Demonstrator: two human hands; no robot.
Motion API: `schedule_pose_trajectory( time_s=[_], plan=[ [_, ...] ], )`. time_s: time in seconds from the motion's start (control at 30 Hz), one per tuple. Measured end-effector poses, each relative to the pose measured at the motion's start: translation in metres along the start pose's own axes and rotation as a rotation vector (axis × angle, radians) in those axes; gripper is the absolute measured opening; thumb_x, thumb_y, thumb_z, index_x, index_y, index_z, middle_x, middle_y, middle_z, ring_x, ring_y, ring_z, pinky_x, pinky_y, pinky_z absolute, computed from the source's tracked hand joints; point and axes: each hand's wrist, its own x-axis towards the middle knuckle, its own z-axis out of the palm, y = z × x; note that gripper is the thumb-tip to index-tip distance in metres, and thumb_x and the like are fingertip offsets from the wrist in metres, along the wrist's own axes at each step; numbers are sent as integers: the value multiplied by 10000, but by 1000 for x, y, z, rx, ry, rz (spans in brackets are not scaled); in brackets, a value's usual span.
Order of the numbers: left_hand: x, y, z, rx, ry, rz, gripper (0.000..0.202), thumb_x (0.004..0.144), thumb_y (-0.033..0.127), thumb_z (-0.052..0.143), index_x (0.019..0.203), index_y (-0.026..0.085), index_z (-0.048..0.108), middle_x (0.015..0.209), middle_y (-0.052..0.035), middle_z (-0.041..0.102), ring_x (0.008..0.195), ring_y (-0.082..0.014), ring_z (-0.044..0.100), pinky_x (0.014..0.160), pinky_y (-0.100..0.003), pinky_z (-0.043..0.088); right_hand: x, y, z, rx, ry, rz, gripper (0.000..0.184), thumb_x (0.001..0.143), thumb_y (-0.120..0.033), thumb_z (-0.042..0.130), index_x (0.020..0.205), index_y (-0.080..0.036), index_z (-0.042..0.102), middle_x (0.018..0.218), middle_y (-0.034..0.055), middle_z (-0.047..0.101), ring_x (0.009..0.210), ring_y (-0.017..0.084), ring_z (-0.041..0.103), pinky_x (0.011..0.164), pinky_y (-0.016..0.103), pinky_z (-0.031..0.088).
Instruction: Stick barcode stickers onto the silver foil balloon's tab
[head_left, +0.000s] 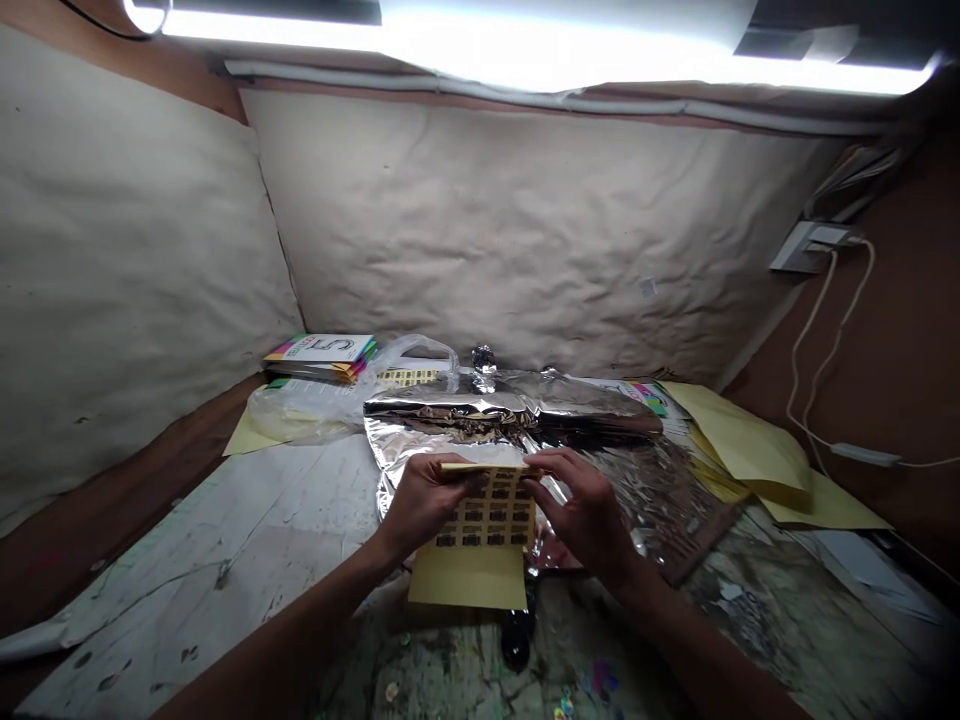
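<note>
I hold a yellow sticker sheet [486,520] printed with rows of small dark labels, upright over the table. My left hand [424,500] grips its upper left edge, fingers curled around it. My right hand [585,510] pinches the upper right corner, fingertips pressed at the top edge. Just behind the sheet lies a crumpled silver foil balloon [517,410], spread over the table's middle. A dark object [517,635] pokes out under the sheet's lower edge.
Plain yellow sheets [757,450] lie at the right. A clear plastic bag [322,405] and a stack of colourful packets [322,355] sit at the back left. The worn white tabletop [225,560] is boxed in by paper-covered walls. A white cable [817,340] hangs at right.
</note>
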Motion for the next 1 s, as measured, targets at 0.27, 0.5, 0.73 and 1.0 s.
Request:
schedule_pose_trajectory(
  time_s=[0.27, 0.5, 0.73, 1.0],
  plan=[
    [-4, -4, 7, -163, 21, -205, 345, 737, 438, 740, 906, 138, 730, 882, -79, 747, 719, -226, 702, 651, -321, 573, -4, 0, 0, -296, 91, -195, 187, 880, -203, 604, 1041, -243, 691, 1039, 81, 681, 953, 222, 621, 815, 352, 510],
    [13, 1, -26, -186, 29, -392, 386, 668, 428, 795, 827, 94, 684, 750, -98, 728, 617, -208, 684, 573, -305, 563, -3, -23, -4, 15, 85, -44, 94, 847, -278, 650, 849, -242, 737, 872, 74, 685, 828, 212, 629, 738, 350, 526],
    [4, 5, -102, -102, -363, -554, 303, 684, 383, 783, 752, 99, 705, 720, -102, 719, 558, -164, 646, 492, -221, 500, -16, -13, 1, 580, -433, 693, 267, 679, -412, 776, 769, -165, 732, 700, 27, 687, 629, 173, 634, 593, 287, 516],
    [-7, -25, -85, -40, -451, -611, 299, 635, 384, 804, 769, 134, 711, 784, -93, 742, 600, -199, 679, 532, -249, 524, -28, 5, 7, 432, -504, 655, 244, 717, -394, 744, 816, -172, 746, 735, 36, 714, 659, 188, 649, 625, 287, 502]
  ],
)
